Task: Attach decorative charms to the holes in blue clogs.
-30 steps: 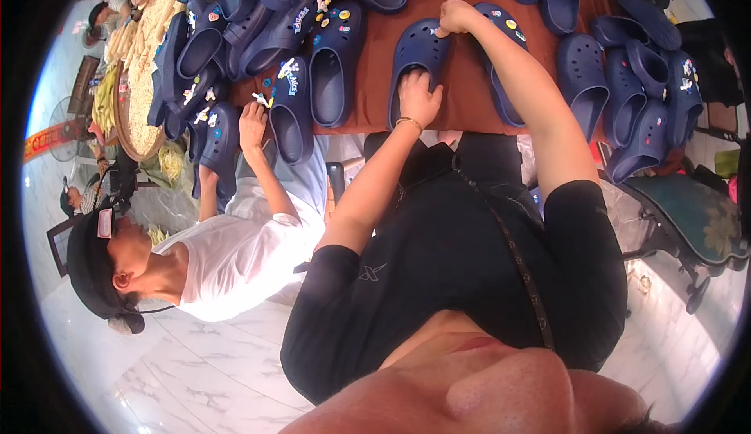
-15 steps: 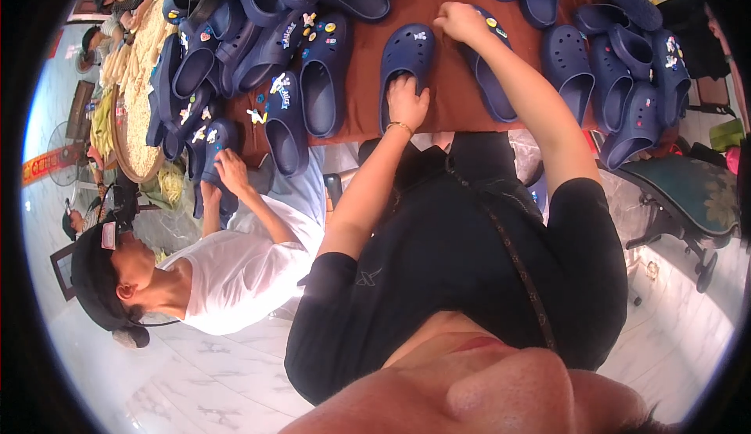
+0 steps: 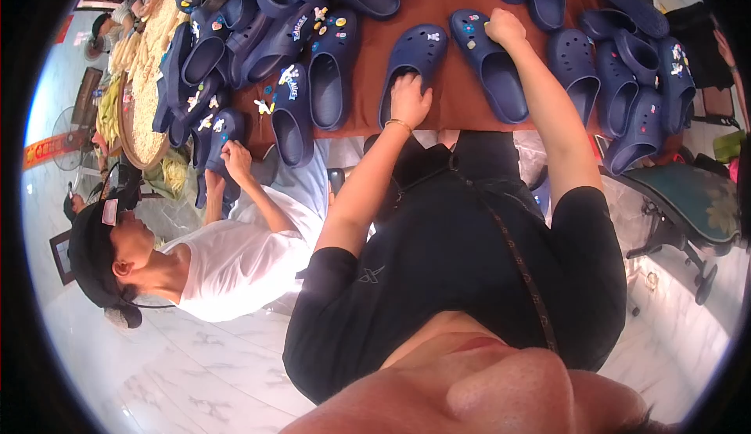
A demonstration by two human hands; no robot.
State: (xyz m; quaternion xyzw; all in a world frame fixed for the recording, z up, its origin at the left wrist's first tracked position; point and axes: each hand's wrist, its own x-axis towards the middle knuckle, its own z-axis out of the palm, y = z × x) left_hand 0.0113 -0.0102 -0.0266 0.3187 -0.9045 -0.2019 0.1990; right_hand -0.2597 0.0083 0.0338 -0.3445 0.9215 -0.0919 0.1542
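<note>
A navy clog (image 3: 423, 49) with one small white charm on its toe lies in front of me. My left hand (image 3: 411, 104) reaches into its foot opening; the fingers inside are partly hidden. To its right lies another navy clog (image 3: 501, 82), with several small charms on its toe. My right hand (image 3: 508, 29) is closed at the right side of that toe, fingertips pressed together against it. A bit of yellow shows by the fingertips, but what they hold cannot be made out.
The clogs lie on a table with a reddish-brown cloth (image 3: 375, 66). Decorated navy clogs (image 3: 332, 66) crowd the left, more clogs (image 3: 575, 62) the right. At left a co-worker in a white shirt (image 3: 242, 270) handles a clog (image 3: 227, 133). An office chair (image 3: 680, 207) stands at right.
My right hand has moved from left of the right clog's toe across to its right side, uncovering the charms. My left hand stays in the other clog. The view has shifted slightly.
</note>
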